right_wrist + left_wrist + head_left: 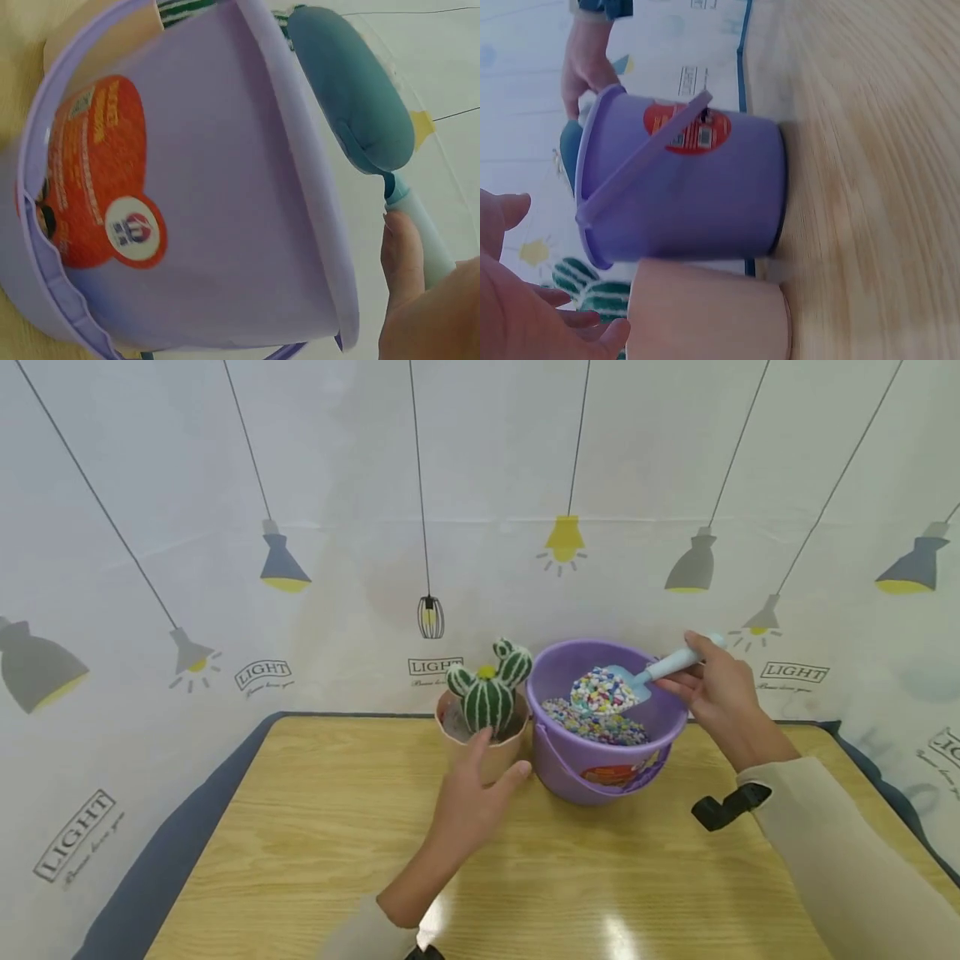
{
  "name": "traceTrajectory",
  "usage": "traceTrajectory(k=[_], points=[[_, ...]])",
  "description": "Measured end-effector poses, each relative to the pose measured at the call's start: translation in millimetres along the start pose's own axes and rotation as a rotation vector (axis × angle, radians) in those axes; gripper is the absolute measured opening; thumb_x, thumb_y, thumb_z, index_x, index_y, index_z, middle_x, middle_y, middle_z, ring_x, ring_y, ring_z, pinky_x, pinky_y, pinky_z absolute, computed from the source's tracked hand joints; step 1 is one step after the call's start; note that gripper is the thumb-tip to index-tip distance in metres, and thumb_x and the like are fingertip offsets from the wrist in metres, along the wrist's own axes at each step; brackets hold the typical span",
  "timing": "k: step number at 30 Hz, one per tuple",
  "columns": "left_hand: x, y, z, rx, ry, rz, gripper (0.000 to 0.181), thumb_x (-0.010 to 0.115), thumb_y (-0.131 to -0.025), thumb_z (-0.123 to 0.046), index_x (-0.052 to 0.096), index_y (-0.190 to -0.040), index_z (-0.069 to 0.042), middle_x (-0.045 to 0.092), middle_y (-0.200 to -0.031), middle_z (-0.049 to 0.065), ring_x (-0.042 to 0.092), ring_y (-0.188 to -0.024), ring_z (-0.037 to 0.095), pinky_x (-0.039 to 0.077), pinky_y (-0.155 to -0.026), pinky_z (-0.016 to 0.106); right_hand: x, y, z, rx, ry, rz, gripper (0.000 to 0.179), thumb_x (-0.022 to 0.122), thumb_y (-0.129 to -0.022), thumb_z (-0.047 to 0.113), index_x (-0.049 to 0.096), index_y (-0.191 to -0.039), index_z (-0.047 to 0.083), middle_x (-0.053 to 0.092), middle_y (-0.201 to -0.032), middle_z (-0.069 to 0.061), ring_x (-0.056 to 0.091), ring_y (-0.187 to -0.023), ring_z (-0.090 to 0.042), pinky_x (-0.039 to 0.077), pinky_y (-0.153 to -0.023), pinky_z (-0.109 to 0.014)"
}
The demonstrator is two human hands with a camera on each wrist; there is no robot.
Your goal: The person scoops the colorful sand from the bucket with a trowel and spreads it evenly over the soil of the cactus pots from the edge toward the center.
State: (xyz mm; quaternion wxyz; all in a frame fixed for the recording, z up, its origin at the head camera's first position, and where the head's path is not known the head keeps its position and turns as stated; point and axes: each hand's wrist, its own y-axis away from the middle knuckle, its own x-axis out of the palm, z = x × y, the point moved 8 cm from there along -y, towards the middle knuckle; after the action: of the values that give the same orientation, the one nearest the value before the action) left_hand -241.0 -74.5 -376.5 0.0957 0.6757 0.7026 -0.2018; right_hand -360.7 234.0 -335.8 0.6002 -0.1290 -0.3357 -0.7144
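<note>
My right hand [723, 693] grips the pale blue handle of a small trowel [352, 86]. A heap of multicoloured pebbles [602, 691] fills its blade, which hangs over the mouth of a purple bucket [555, 768]. More small coloured pebbles [633, 732] lie inside the bucket. Left of the bucket stands a peach plant pot [495, 764] with a green-and-white cactus [489, 703] in it and a greyish fill around its base. My left hand [468, 806] is at the front of the pot, fingers relaxed and spread; whether they touch the rim I cannot tell.
Everything stands on a wooden table [315, 827], the pot and bucket near its back edge. Behind hangs a white cloth [360, 543] printed with lamps. The bucket's handle [645, 161] is folded down along its front.
</note>
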Motion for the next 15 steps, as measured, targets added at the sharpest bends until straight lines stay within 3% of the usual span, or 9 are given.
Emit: traceTrajectory(k=[3, 6, 10, 15], points=[[-12.7, -3.1, 2.9, 0.015, -0.05, -0.058, 0.077, 0.065, -0.09, -0.044, 0.038, -0.147, 0.001, 0.037, -0.152, 0.02, 0.034, -0.14, 0.037, 0.03, -0.114, 0.052, -3, 6.2, -2, 0.019, -0.053, 0.043, 0.065, 0.067, -0.093, 0.018, 0.024, -0.142, 0.025, 0.06, -0.094, -0.015, 0.071, -0.082, -0.034, 0.056, -0.08, -0.047], [-21.8, -8.3, 6.2, 0.07, -0.108, -0.125, 0.077, 0.067, -0.09, -0.04, 0.039, -0.145, 0.006, 0.036, -0.151, 0.023, 0.033, -0.14, 0.039, 0.029, -0.114, 0.053, -6, 13.8, -5, 0.036, -0.07, 0.083, 0.068, 0.064, -0.095, 0.019, 0.018, -0.144, 0.031, 0.052, -0.109, -0.015, 0.07, -0.086, -0.035, 0.053, -0.087, -0.047], [-30.2, -16.7, 12.9, 0.127, -0.172, -0.211, 0.078, 0.071, -0.088, -0.035, 0.039, -0.143, 0.01, 0.034, -0.151, 0.028, 0.033, -0.139, 0.042, 0.031, -0.112, 0.054, -8, 22.3, -9, 0.042, -0.104, 0.113, 0.07, 0.06, -0.097, 0.019, 0.013, -0.146, 0.034, 0.047, -0.114, -0.016, 0.07, -0.086, -0.036, 0.053, -0.088, -0.049], [-34.3, -29.3, 31.1, 0.043, -0.208, -0.216, 0.088, 0.072, -0.087, -0.039, 0.03, -0.148, 0.007, 0.025, -0.154, 0.029, 0.028, -0.141, 0.044, 0.03, -0.112, 0.057, -9, 32.7, -15, 0.042, -0.132, 0.132, 0.068, 0.057, -0.099, 0.019, 0.011, -0.146, 0.036, 0.046, -0.114, -0.013, 0.069, -0.089, -0.035, 0.055, -0.086, -0.048]])
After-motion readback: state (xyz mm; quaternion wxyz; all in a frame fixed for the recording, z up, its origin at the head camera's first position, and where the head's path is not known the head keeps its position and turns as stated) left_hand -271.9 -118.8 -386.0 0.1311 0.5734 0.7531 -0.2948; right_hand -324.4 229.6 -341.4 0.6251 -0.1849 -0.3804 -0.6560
